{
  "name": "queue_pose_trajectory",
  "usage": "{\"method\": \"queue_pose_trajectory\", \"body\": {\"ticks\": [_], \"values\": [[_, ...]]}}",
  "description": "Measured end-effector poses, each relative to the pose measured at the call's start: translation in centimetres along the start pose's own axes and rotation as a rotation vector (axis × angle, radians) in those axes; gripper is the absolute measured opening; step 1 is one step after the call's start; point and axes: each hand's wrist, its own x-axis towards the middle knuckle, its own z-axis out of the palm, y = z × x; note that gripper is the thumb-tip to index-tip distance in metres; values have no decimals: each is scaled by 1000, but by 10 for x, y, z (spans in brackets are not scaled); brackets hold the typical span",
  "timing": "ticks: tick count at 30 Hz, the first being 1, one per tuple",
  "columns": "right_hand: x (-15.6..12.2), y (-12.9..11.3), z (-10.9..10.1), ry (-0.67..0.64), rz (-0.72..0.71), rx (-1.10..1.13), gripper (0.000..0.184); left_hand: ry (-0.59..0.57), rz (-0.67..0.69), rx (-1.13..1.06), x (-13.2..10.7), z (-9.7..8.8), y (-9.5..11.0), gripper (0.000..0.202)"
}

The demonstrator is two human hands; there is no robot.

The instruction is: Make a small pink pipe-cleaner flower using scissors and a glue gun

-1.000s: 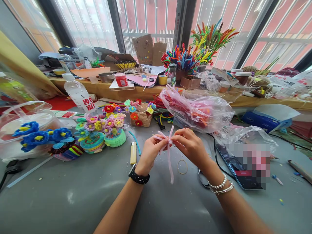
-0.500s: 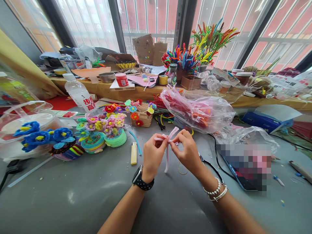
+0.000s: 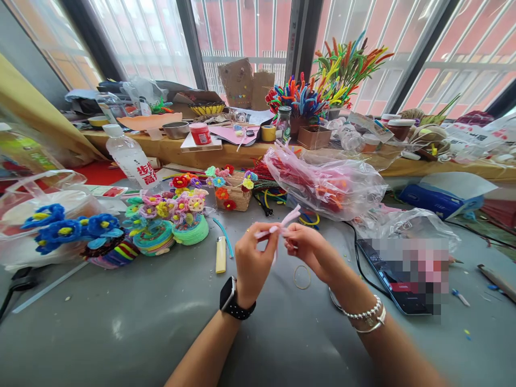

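Pale pink pipe cleaners [image 3: 291, 215] cross in a small bundle above the grey table, with loose ends sticking out up to the right and hanging down. The thumb and index finger of my left hand [image 3: 255, 258] pinch the crossing. My right hand [image 3: 312, 248] is closed at the bundle's right side, fingertips on a strand; its other fingers are curled. On the table left of my hands lie a cream lighter [image 3: 221, 255] and a short blue pipe cleaner [image 3: 224, 236]. Below my right hand rests a thin tan ring [image 3: 302, 277].
Pipe-cleaner flowers in round pots [image 3: 189, 228] and blue flowers [image 3: 66, 230] stand at left, near a tilted plastic bottle [image 3: 131, 156]. A plastic bag [image 3: 326, 180] lies behind my hands. At right are a phone [image 3: 397, 285], a black cable [image 3: 357, 258] and a blue packet [image 3: 439, 200].
My right hand has turned and shifted slightly right, its fingers more curled. The upper pink ends lean further right. The tan ring and phone screen show more fully.
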Motion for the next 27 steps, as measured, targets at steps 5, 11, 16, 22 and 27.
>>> {"method": "queue_pose_trajectory", "body": {"ticks": [5, 11, 16, 22, 27], "values": [[-2, -8, -2, 178, -287, -556, 19, -2, -285, -304, 7, 0, -3, 10], [1, -4, -4, 126, -248, -532, 25, -19, -313, -326, 6, 1, 0, 10], [5, 1, -5, 127, -246, -490, 22, -54, -460, -541, 8, 3, -6, 12], [11, 12, -6, 178, -282, -532, 21, -89, -748, -730, 12, 4, -16, 16], [12, 11, -11, 130, -167, -442, 21, -149, -800, -754, 12, 4, -18, 16]]}}
